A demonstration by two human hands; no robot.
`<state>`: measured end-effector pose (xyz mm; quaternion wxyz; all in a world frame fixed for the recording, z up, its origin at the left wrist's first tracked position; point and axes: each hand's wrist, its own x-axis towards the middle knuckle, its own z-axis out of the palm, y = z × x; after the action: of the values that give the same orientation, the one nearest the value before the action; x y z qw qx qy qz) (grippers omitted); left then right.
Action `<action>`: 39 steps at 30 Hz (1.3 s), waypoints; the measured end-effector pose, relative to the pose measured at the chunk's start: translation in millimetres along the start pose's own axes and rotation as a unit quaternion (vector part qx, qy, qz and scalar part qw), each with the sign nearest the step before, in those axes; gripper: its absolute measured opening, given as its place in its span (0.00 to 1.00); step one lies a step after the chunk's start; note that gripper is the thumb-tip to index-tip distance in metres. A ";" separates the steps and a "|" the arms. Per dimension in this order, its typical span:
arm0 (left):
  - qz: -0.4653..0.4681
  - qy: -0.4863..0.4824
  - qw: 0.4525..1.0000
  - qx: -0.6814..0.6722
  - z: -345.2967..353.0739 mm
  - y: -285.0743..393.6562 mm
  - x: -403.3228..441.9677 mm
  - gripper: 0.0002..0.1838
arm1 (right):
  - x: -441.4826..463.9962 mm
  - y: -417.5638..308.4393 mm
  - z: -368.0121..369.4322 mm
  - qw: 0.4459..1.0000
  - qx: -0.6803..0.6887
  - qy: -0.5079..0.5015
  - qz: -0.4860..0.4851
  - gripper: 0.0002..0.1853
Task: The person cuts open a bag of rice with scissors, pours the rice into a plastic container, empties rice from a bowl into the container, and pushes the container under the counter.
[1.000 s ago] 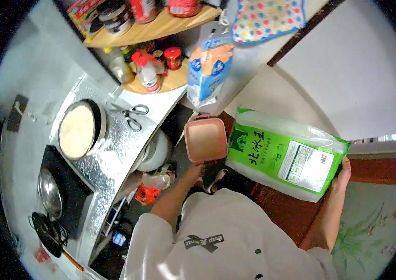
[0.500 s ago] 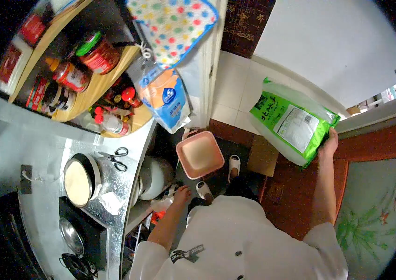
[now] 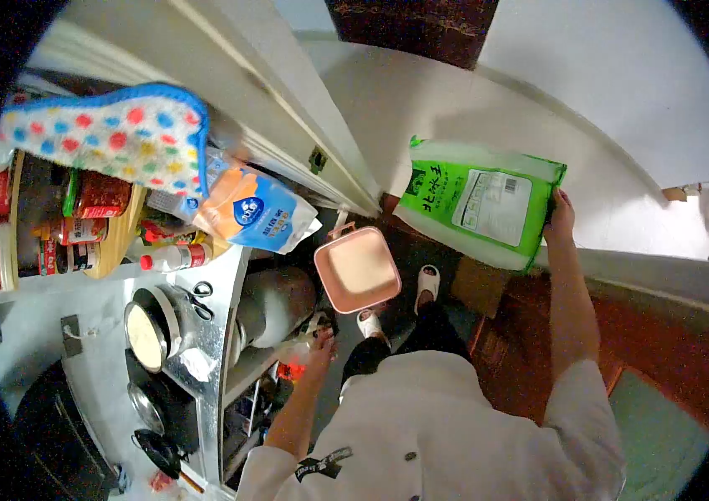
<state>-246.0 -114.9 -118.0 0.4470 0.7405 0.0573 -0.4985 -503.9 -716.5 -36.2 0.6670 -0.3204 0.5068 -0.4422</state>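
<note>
My right hand (image 3: 562, 215) is closed on the right edge of a green and white plastic bag (image 3: 434, 213) with Chinese print and a white label. The bag hangs out in front of me on the right, above the floor. My left hand (image 3: 319, 346) hangs low beside the counter with its fingers loosely apart, and I see nothing held in it. Just ahead of it a pink square bin (image 3: 360, 269) stands on the floor near my slippers (image 3: 428, 284).
On the left, a counter (image 3: 225, 321) carries scissors (image 3: 202, 301), a round pan (image 3: 147, 336) and a pot lid (image 3: 146, 407). Jars fill the wooden shelf (image 3: 126, 230) above. A dotted cloth (image 3: 116, 138) and a blue-orange tissue pack (image 3: 250, 209) hang by the door frame (image 3: 288, 108).
My view has turned to the right, toward the doorway. The green bag is still in my right hand and sits flatter. My left hand stays low by the counter.
</note>
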 end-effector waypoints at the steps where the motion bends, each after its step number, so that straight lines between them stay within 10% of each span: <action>1: -0.037 0.029 0.999 0.004 5.7 -0.8 2.5 0.16 | 20.4 8.5 1.9 1.000 0.002 0.010 0.019 0.11; 7: -0.049 0.059 0.997 -0.014 9.6 -56.0 -0.4 0.15 | 175.9 101.9 -84.7 0.880 -0.453 0.144 -0.006 0.22; 11: -0.071 0.039 0.995 0.051 23.7 -36.0 -24.8 0.14 | 116.8 151.2 -62.3 0.916 -0.394 -0.063 -0.027 0.21; 14: -0.045 0.061 0.997 0.014 34.8 -41.5 -31.0 0.14 | 63.6 215.5 -65.0 0.740 -0.654 -0.146 0.046 0.22; 21: -0.011 0.091 0.996 -0.012 54.8 -40.7 -43.8 0.16 | -82.7 234.1 -21.3 0.726 -0.602 -0.298 0.146 0.22; 23: 0.068 0.130 0.989 0.004 51.3 -70.2 -32.5 0.17 | -103.4 206.8 14.5 0.532 -0.756 -0.379 0.043 0.23; 25: 0.060 0.123 0.987 0.088 50.8 -43.3 -45.3 0.17 | -112.4 182.8 39.4 0.507 -0.778 -0.372 0.016 0.25; 27: 0.093 0.100 0.974 0.180 39.7 -60.6 -46.0 0.18 | -101.1 196.8 20.3 0.504 -0.732 -0.391 -0.239 0.23; 28: 0.043 0.132 0.974 0.176 40.7 -51.3 -57.2 0.19 | -106.2 178.4 56.4 0.639 -0.720 -0.258 0.086 0.18; 30: 0.025 0.136 0.980 0.144 28.4 -41.8 -64.1 0.20 | -12.7 278.9 -37.5 0.862 -0.304 -0.401 -0.057 0.20; 31: 0.015 0.092 0.986 0.136 19.5 -43.4 -66.2 0.20 | 2.6 281.0 -30.3 0.853 -0.168 -0.462 0.174 0.24; 33: 0.052 0.102 0.983 0.145 0.4 -59.6 -59.3 0.21 | -26.1 234.9 4.7 0.633 -0.676 -0.377 0.015 0.32; 39: 0.121 0.150 0.981 -0.006 -80.8 -52.7 -72.5 0.24 | -121.2 255.7 39.8 0.627 -0.667 -0.402 0.021 0.28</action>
<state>-254.4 0.7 -84.2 0.4947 0.8055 0.0369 -0.3242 -409.4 -503.3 -201.3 0.4177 -0.8128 0.3516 0.2034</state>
